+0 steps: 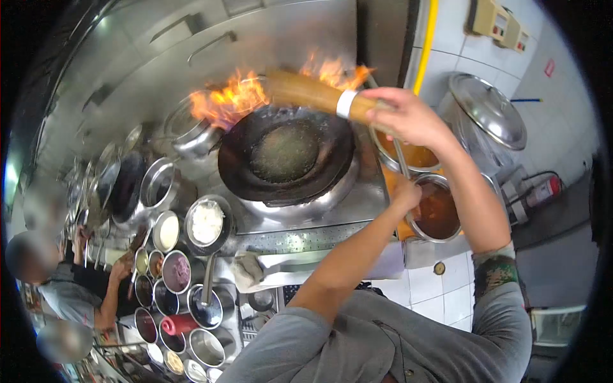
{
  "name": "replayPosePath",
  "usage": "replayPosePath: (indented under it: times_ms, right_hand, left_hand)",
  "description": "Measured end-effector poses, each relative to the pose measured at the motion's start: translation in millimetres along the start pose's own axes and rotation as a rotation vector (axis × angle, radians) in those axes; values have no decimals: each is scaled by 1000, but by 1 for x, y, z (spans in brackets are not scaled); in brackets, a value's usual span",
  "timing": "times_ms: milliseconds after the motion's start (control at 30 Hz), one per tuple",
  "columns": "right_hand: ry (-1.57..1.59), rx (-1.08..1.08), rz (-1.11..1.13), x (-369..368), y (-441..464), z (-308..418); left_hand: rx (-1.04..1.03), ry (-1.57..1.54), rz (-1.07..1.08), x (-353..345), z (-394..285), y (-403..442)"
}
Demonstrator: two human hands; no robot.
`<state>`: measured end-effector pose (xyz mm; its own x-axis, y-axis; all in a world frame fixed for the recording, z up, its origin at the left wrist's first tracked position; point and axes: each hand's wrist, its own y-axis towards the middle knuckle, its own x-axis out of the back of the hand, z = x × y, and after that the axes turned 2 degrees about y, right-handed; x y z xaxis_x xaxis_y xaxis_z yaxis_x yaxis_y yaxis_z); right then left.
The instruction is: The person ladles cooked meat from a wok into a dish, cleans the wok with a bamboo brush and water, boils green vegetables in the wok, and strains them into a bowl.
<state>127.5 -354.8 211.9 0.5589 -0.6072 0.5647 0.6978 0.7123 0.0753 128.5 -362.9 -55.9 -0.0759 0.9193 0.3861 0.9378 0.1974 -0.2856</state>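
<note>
My right hand (405,118) is closed around the handle end of a bamboo wok brush (313,94) with a white band. Its blurred far end reaches over the back rim of a black wok (239,159), which has a wet, bubbling bottom. My left hand (407,196) is wrapped round a long metal handle (401,158) that runs up towards my right hand; the tool's head cannot be made out. Just beside my left hand stands a pot of reddish-brown liquid (440,214). Behind it, partly covered by my right forearm, is another pot of orange-brown liquid (418,155).
Flames (231,97) rise behind the wok. A lidded steel pot (488,112) stands at the right. Several ingredient containers, a bowl of white food (205,222) and a red bottle (179,324) fill the left side. A co-worker (80,293) stands at far left. A folded cloth (248,271) lies at the front edge.
</note>
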Motion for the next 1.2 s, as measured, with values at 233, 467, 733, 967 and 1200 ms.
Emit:
replayPosePath:
  times_ms: [233,467,733,967,1200]
  right_hand:
    - [-786,46,626,-113,104,-55]
    - [-1053,162,708,-116,127,-16]
    - [-1045,224,466,-143,154,-69]
    - [-863,265,198,-194,169,-98]
    - [-917,192,189,-198,183,-93]
  left_hand:
    - [-445,107,154,58,10,-136]
    - [-280,123,-276,225,69,-317]
    - [-87,131,-644,256,95,-388]
    - [-160,177,-705,269,110,-394]
    - [-41,151,-759,273,124,-422]
